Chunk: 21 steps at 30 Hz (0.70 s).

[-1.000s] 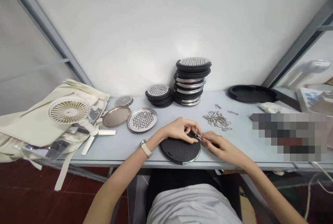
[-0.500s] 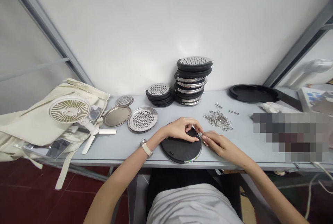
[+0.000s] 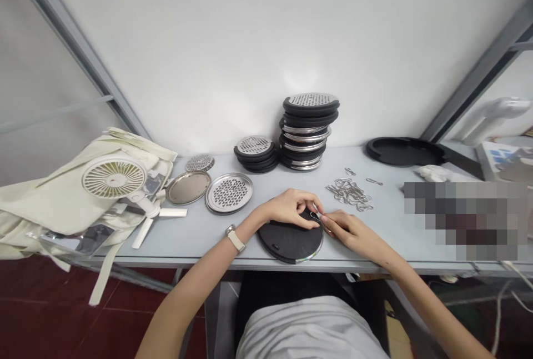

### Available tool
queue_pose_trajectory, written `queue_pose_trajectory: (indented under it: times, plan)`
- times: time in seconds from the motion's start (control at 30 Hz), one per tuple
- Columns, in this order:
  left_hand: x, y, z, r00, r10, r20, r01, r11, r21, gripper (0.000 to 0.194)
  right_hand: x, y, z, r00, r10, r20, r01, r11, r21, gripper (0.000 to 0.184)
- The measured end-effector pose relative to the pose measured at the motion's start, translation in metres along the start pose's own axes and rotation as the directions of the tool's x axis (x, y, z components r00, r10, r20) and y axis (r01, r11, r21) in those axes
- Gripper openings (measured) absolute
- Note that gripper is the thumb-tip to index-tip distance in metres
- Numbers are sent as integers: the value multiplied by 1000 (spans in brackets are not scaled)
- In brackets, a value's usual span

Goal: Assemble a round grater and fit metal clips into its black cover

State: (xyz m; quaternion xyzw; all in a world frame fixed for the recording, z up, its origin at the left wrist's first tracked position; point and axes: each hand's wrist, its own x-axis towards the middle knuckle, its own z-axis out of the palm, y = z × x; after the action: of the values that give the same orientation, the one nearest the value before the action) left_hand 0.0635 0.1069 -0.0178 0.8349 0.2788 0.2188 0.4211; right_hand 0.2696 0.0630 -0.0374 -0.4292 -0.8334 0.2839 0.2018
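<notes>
A black round disc (image 3: 287, 241) with a metal rim showing at its lower right lies by the table's front edge. My left hand (image 3: 291, 208) rests over its far side, fingers and thumb curled closed around the right edge. From the right, my right hand (image 3: 343, 228) pinches a small metal wire hook (image 3: 314, 216), whose loop shows over the disc between both hands. Its other end is hidden by the right fingers. Loose wire hooks (image 3: 348, 192) lie in a pile just beyond my right hand.
Stacked black-rimmed grater discs (image 3: 311, 100) stand against the wall, with a shorter stack (image 3: 255, 146) beside them. Left are a round grater plate (image 3: 229, 193), a metal lid (image 3: 188, 188), a white fan (image 3: 114, 178) and a cream bag (image 3: 54, 198). A black tray (image 3: 403, 150) sits back right.
The right fingers have shifted slightly left toward the disc, and the wire hook's loop now shows more clearly over it. My left hand stays nearly in place.
</notes>
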Motion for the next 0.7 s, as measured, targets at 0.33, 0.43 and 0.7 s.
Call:
queue_pose_trajectory:
  times: [0.33, 0.43, 0.7]
  plan:
    - [-1, 5, -1, 999, -34, 29, 36, 995, -93, 32, -3, 8, -3, 999, -23, 38, 23, 1000, 5, 44]
    - [-1, 5, -2, 999, -27, 42, 31, 994, -105, 30, -4, 7, -4, 999, -26, 43, 26, 1000, 6, 43]
    - [-2, 4, -2, 998, -39, 52, 46, 989, -140, 32, -6, 7, -2, 999, -30, 24, 29, 998, 54, 40]
